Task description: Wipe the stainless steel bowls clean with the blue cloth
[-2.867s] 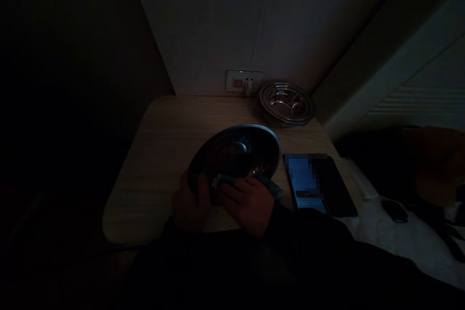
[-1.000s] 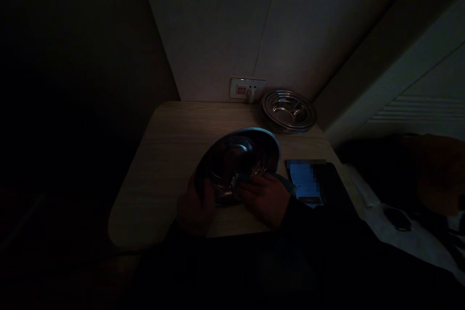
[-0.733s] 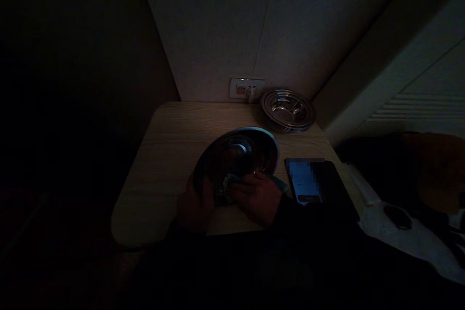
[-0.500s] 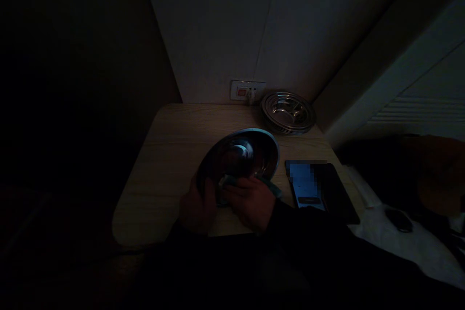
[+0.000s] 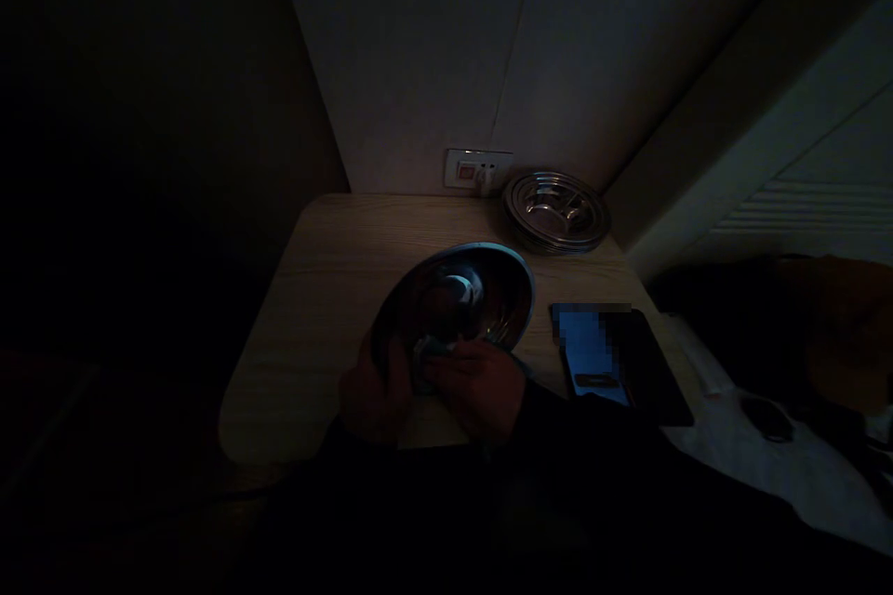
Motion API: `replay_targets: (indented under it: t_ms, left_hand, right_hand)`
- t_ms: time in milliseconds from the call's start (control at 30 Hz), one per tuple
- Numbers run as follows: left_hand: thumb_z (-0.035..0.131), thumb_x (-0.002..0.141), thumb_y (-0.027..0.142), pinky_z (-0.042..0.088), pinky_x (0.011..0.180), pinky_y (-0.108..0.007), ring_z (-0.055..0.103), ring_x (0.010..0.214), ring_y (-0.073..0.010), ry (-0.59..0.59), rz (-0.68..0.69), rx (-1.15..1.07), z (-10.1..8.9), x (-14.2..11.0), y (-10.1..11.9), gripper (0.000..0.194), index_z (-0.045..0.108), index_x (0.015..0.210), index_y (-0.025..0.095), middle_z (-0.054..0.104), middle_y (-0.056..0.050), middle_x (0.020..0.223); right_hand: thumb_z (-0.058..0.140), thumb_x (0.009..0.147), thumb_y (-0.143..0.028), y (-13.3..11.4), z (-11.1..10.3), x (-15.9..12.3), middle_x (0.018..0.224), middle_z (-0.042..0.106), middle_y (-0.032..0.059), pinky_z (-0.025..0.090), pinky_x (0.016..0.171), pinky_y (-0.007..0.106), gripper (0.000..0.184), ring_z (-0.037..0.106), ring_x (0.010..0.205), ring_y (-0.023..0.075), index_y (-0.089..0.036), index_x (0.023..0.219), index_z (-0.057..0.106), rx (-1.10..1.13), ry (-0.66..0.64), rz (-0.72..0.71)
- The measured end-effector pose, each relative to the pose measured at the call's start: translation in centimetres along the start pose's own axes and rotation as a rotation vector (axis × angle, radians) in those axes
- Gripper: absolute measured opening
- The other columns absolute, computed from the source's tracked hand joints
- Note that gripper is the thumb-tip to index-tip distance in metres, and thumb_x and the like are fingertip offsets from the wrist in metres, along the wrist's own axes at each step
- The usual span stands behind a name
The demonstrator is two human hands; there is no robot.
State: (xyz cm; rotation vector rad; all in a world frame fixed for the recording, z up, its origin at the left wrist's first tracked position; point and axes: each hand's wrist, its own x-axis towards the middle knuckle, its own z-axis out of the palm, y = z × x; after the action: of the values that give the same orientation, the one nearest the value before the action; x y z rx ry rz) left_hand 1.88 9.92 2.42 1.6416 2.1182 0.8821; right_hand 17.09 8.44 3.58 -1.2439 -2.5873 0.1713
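A shiny metal bowl (image 5: pixel 513 284) is tilted towards me above the near part of the wooden table. My left hand (image 5: pixel 377 395) grips its rim at the lower left, thumb on the inside. In my right hand (image 5: pixel 481 386) is a bluish-green cloth (image 5: pixel 422 353), pressed against the bowl's inner wall near the rim. Most of the cloth is hidden beneath the fingers. The scene is very dark, so fine detail is lost.
Several nested metal bowls (image 5: pixel 558 214) stand at the table's back right corner, beside a wall socket (image 5: pixel 478 169). A phone with a lit screen (image 5: pixel 586 344) lies on a dark tablet-like slab (image 5: pixel 652 372) to the right. The wooden table (image 5: pixel 293 316) has rounded corners.
My right hand and the cloth have shifted slightly left along the bowl's inner wall. The bowl has moved slightly left, still in my left hand.
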Motion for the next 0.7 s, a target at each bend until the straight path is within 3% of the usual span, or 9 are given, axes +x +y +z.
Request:
replay_targets:
  t_ms: [167, 367, 567, 700]
  left_hand:
    - [0.043, 0.080, 0.034, 0.046, 0.056, -0.029, 0.065, 0.063, -0.0220, -0.002, 0.013, -0.017, 0.1, -0.2, 0.2, 0.035, 0.063, 0.100, 0.014, 0.069, -0.010, 0.072]
    - [0.042, 0.080, 0.034, 0.046, 0.053, -0.027, 0.065, 0.060, -0.0206, -0.010, 0.040, -0.021, -0.1, 0.2, -0.1, 0.036, 0.063, 0.101, 0.014, 0.070, -0.009, 0.072]
    - [0.042, 0.079, 0.037, 0.043, 0.049, -0.028, 0.064, 0.058, -0.0226, -0.026, -0.001, 0.029, 0.2, 0.1, -0.3, 0.038, 0.063, 0.098, 0.012, 0.068, -0.010, 0.065]
    - [0.041, 0.081, 0.037, 0.045, 0.052, -0.028, 0.066, 0.062, -0.0228, -0.048, 0.008, -0.026, 0.2, 0.2, -0.3, 0.038, 0.062, 0.099, 0.011, 0.069, -0.011, 0.070]
  right_hand:
    - [0.052, 0.080, -0.015, 1.1, -1.4, -1.1, 0.099, 0.069, 0.0035, 0.038, 0.070, 0.034, 0.023, 0.056, 0.082, 0.0198, -0.021, 0.100, 0.061, -0.151, -0.113, -0.010]
    - [0.047, 0.083, -0.018, -1.1, 0.5, 0.7, 0.105, 0.066, 0.0035, 0.040, 0.073, 0.029, 0.026, 0.055, 0.086, 0.0163, -0.020, 0.106, 0.059, 0.013, 0.027, 0.060]
    - [0.048, 0.084, -0.016, 1.2, -1.0, -1.4, 0.105, 0.067, 0.0053, 0.037, 0.073, 0.035, 0.023, 0.055, 0.086, 0.0198, -0.021, 0.102, 0.061, -0.210, -0.113, 0.049]
    - [0.049, 0.082, -0.018, 0.0, 0.0, -0.5, 0.109, 0.065, 0.0060, 0.038, 0.073, 0.033, 0.026, 0.055, 0.090, 0.0201, -0.021, 0.106, 0.060, -0.090, -0.014, 0.093]
